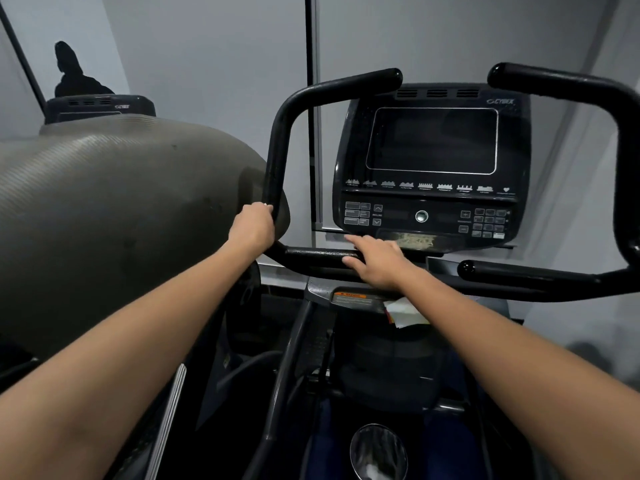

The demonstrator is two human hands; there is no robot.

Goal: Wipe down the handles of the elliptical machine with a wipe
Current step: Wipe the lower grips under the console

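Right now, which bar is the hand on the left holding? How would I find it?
Find the big dark console screen in the middle. Just to its left a black looping handlebar rises and curves toward the screen. The left hand grips its lower bend; unlike the short straight bar that the right hand touches, it stands tall and arches overhead.

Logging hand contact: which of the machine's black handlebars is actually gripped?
The left looped handlebar: the left hand curls around its lower bend. The right looped handlebar is untouched.
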